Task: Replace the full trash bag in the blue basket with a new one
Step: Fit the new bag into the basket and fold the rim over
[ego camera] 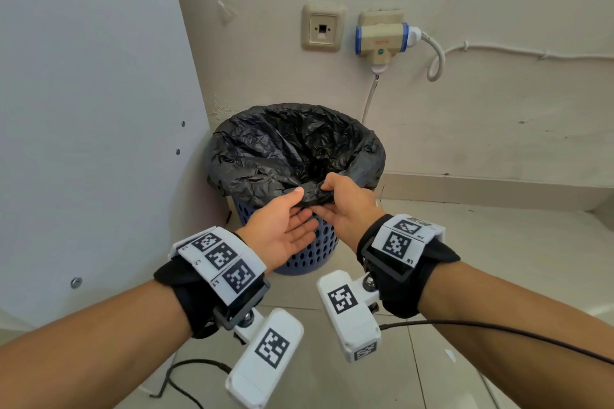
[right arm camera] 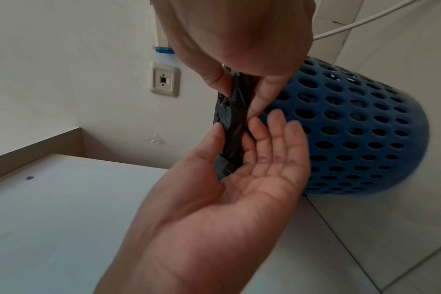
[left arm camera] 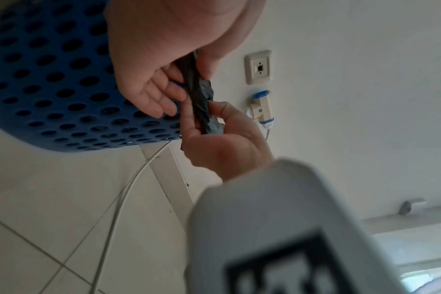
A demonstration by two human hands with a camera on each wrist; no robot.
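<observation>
A: Can you see inside the black crinkly plastic trash bag [ego camera: 289, 143]?
B: No, its middle is too dark.
A: And the round blue plastic basket with holes [ego camera: 309, 257]?
B: The bag covers its top. In the left wrist view it is cut off at 9 o'clock.
A: What is at 5 o'clock there?
B: A blurry grey box with black squares [left arm camera: 290, 228], cut off too.
A: Can you read the cream and blue wall plug [ego camera: 381, 40]?
B: No, the words are too small.

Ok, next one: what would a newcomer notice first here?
A crinkled black plastic trash bag lining the round blue perforated plastic basket in the floor corner draws the eye. At its near rim, the left hand and right hand both pinch one bunched fold of it. On the wall above sits a beige and blue plug adapter.
</observation>
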